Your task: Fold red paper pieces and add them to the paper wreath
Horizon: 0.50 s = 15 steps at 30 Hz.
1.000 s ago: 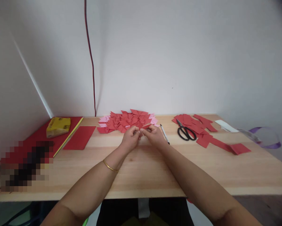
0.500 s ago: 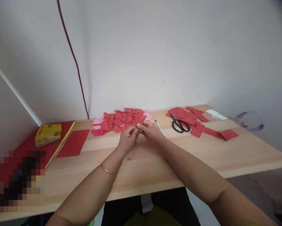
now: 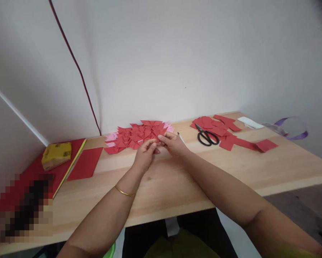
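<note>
My left hand (image 3: 145, 152) and my right hand (image 3: 173, 144) meet above the middle of the wooden table (image 3: 174, 186), fingertips almost touching. Both are closed in a pinch on a small piece of red paper (image 3: 158, 140), mostly hidden by the fingers and hard to separate from the red behind it. Just beyond them lies a heap of folded red paper pieces (image 3: 134, 134), with folded pink paper pieces (image 3: 112, 137) showing at its sides. A pen (image 3: 181, 138) rests beside my right hand, partly covered by it.
Black-handled scissors (image 3: 207, 137) lie on a pile of cut red paper (image 3: 217, 125) at right, near a white strip (image 3: 250, 122) and a purple ribbon (image 3: 295, 136). At left are a red sheet (image 3: 85, 164) and a yellow packet (image 3: 57, 154). The wall (image 3: 161, 61) stands behind.
My fingertips have shifted slightly against each other, with the left fingers straighter and the right hand a little higher. The whole view has tilted somewhat.
</note>
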Each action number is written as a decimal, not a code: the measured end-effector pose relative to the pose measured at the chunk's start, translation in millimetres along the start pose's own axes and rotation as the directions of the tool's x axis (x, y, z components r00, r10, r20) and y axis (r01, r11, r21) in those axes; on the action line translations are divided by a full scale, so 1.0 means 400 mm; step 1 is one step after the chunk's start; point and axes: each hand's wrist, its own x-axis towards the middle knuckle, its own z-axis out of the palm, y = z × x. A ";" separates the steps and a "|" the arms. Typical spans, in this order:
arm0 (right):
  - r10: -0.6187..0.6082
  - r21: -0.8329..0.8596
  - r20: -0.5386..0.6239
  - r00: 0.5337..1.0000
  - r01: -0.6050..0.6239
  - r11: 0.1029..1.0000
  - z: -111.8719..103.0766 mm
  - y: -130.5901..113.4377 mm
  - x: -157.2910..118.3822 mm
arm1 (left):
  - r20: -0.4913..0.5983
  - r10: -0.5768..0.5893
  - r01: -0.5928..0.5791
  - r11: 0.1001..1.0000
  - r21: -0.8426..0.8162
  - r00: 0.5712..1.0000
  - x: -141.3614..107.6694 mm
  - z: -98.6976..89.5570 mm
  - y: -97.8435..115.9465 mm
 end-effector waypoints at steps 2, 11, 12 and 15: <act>-0.014 -0.086 -0.009 1.000 0.013 0.996 -0.002 -0.004 -0.003 | -0.034 -0.024 0.021 0.997 -0.069 0.999 0.002 -0.001 -0.003; -0.013 -0.122 0.087 0.996 0.024 0.992 0.011 -0.020 -0.015 | -0.055 0.078 -0.073 0.993 0.089 0.995 0.007 -0.010 -0.004; -0.019 -0.137 0.088 0.996 0.031 0.990 0.009 -0.020 -0.014 | -0.048 0.089 -0.083 0.990 0.114 0.995 0.006 -0.010 -0.003; -0.041 -0.147 0.123 0.992 0.059 0.987 0.004 -0.016 -0.009 | -0.042 0.124 -0.114 0.974 0.193 0.991 0.006 -0.013 -0.005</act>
